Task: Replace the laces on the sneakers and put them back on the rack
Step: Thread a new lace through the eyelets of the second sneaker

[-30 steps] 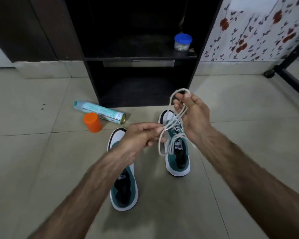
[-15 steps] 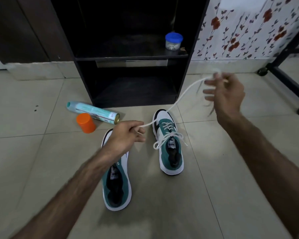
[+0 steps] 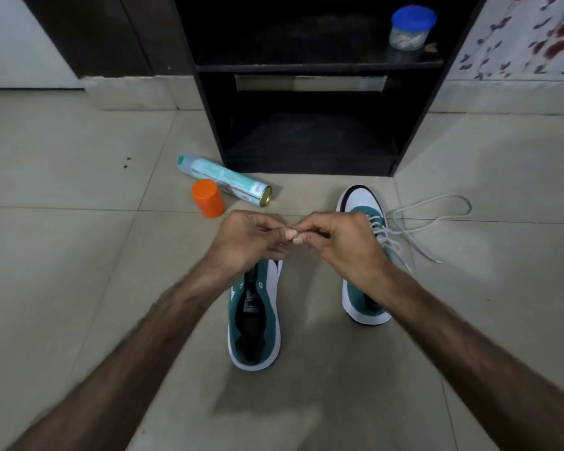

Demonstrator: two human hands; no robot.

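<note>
Grip: our left hand (image 3: 248, 237) and right hand (image 3: 339, 239) meet fingertip to fingertip above the floor between the shoes, fingers curled, but whether they pinch a lace end we cannot tell. Items: left sneaker (image 3: 254, 323), unlaced, and right sneaker (image 3: 365, 255), its lace (image 3: 433, 216) trailing loose to the right, both toes toward the rack (image 3: 306, 66), long axes running away from us. Handling, as we judge it: find the lace tip, pinch it firmly, and feed eyelets evenly.

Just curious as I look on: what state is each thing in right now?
Left hand: fingers curled, fingertips meeting the right's.
Right hand: the same.
Right sneaker: upright, laced, untied.
Lace: ends loose on floor.
Left sneaker: upright, unlaced.
Can: lying, uncapped.
Cap: off, standing.
Jar: lidded.
</note>
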